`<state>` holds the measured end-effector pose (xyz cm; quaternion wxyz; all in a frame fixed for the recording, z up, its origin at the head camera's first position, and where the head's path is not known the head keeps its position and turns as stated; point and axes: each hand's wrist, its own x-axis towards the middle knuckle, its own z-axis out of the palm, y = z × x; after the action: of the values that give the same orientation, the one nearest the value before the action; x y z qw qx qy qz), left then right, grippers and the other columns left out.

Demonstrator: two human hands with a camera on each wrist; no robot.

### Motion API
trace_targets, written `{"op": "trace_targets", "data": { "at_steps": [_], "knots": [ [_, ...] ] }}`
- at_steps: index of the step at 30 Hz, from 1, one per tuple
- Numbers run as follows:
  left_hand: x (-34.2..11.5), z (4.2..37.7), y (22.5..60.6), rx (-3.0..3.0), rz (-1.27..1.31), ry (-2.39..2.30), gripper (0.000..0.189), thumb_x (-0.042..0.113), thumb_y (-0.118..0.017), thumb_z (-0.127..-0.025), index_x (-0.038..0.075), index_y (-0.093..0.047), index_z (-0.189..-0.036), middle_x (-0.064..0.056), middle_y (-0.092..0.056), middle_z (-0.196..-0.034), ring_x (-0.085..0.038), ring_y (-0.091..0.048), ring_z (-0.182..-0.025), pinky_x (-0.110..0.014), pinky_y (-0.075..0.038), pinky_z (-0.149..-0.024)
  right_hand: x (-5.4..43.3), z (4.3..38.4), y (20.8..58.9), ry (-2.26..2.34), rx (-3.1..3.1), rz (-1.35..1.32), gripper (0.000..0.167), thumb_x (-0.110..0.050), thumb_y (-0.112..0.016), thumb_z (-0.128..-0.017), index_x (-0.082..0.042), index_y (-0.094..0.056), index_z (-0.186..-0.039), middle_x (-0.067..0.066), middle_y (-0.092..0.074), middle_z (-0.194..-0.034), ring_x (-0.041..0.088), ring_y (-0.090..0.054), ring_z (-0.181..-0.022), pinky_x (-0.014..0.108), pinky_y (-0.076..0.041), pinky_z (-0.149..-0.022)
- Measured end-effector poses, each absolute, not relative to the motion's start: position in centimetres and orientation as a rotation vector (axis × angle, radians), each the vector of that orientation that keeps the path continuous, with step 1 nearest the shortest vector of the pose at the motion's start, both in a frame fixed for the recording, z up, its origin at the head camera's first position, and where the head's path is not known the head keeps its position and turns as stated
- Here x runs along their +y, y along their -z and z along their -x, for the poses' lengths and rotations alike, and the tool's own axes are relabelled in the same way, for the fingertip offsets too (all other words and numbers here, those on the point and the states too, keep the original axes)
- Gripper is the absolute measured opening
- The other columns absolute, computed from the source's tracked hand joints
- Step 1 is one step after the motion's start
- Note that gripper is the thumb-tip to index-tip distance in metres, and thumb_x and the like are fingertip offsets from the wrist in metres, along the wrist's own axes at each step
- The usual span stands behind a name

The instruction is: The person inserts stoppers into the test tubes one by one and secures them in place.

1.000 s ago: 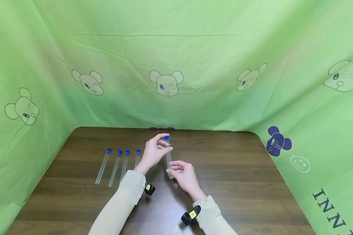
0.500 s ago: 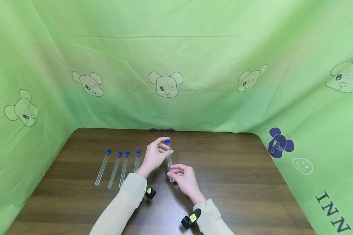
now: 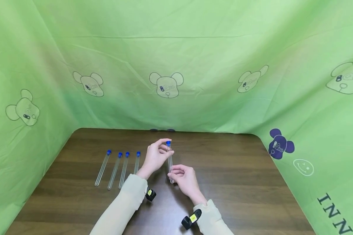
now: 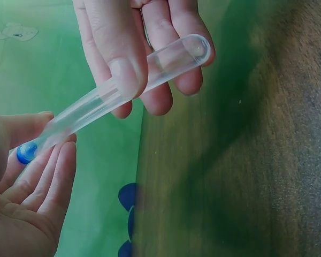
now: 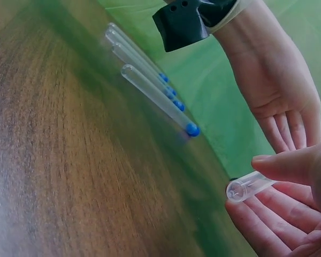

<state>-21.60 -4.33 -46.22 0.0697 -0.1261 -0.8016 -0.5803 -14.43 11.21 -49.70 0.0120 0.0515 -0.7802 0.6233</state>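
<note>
A clear test tube with a blue cap is held up above the table, close to upright with its cap at the top. My left hand pinches its upper part between thumb and fingers, one finger reaching up to the cap. Lower down, my right hand pinches the tube near its rounded bottom. In the left wrist view the tube looks transparent, and no contents can be made out. The right wrist view shows its rounded end sticking out past my right thumb.
Several more blue-capped test tubes lie side by side on the brown wooden table, left of my hands; my left forearm partly covers the nearest. Green printed cloth surrounds the table at the back and sides.
Both hands and the held tube appear slightly lower in the head view, as does the whole scene. The grips on the tube stay the same.
</note>
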Motion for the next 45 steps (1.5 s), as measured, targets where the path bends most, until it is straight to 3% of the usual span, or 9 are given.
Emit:
{"op": "trace_targets", "data": {
  "at_steps": [5,11,23,34,45],
  "knots": [
    [-4.7,21.8,46.5,-2.45,0.383,1.718,0.046,0.007,-0.083,-0.085,0.012,-0.068,-0.128,0.001,-0.072,-0.085,-0.014,-0.07,-0.074,-0.032,-0.058,-0.071,10.8,14.4,49.4,-1.957,-2.46,-0.137,0.024,0.002,-0.078,-0.085,0.01,-0.072,-0.107,0.018,-0.074,-0.088,0.028,-0.074,-0.077,0.024,-0.057,-0.064],
    [-5.6,22.0,46.8,-2.539,0.377,1.62,0.049,0.008,-0.082,-0.086,0.01,-0.066,-0.133,0.003,-0.071,-0.084,-0.013,-0.07,-0.073,-0.032,-0.058,-0.07,9.8,14.5,49.1,-2.011,-2.502,-0.176,0.022,0.008,-0.072,-0.086,0.016,-0.067,-0.107,0.026,-0.072,-0.088,0.04,-0.073,-0.08,0.037,-0.06,-0.065],
    [-6.9,22.2,46.6,-2.641,0.352,1.575,0.051,0.01,-0.081,-0.089,0.007,-0.062,-0.136,0.002,-0.075,-0.089,-0.013,-0.071,-0.074,-0.035,-0.059,-0.073,9.2,14.9,50.1,-1.91,-2.597,-0.233,0.029,-0.01,-0.083,-0.083,0.006,-0.071,-0.105,0.01,-0.074,-0.08,0.016,-0.07,-0.068,0.024,-0.055,-0.058],
    [-7.8,22.3,46.7,-2.671,0.275,1.541,0.051,0.009,-0.082,-0.087,0.01,-0.062,-0.134,0.003,-0.076,-0.089,-0.015,-0.072,-0.079,-0.039,-0.058,-0.073,9.9,15.0,50.5,-1.856,-2.624,-0.214,0.032,-0.013,-0.083,-0.084,0.005,-0.072,-0.109,0.008,-0.074,-0.082,0.015,-0.07,-0.07,0.025,-0.055,-0.061],
    [-8.7,22.5,47.4,-2.724,0.216,1.459,0.05,0.009,-0.083,-0.085,0.005,-0.064,-0.131,-0.001,-0.076,-0.09,-0.021,-0.071,-0.082,-0.044,-0.055,-0.078,11.0,15.2,50.7,-1.821,-2.629,-0.203,0.033,-0.016,-0.083,-0.085,0.004,-0.073,-0.11,0.007,-0.075,-0.084,0.014,-0.071,-0.074,0.026,-0.056,-0.064]
  ]
}}
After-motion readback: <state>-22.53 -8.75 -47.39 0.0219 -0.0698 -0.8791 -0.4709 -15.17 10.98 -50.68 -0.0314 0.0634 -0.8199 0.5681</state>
